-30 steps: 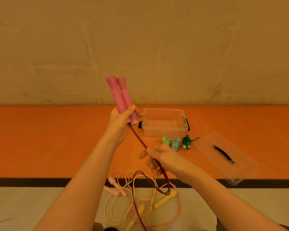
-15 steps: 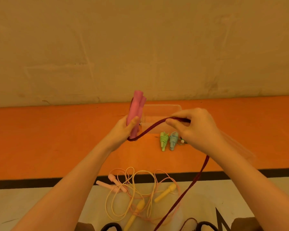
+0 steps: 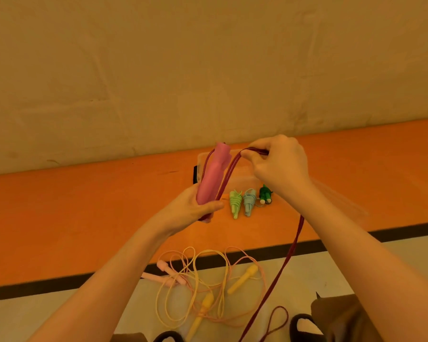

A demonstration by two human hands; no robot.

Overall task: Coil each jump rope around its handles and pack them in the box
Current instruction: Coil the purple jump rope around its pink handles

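My left hand grips two pink handles held together, tops pointing up and away. A dark red rope runs along the handles. My right hand pinches that rope above and to the right of the handles; the rest hangs down to the floor. Behind the handles stands a clear plastic box, mostly hidden. Three coiled ropes lie in front of it: light green, light blue and dark green.
On the floor near me lie tangled loose ropes with pale pink handles and yellow handles. The orange mat ends at a black stripe. A clear lid lies right of the box, behind my right forearm.
My right hand has lifted the dark red rope up level with the handle tops, laying it along the handles. My left hand tilted the handles slightly.
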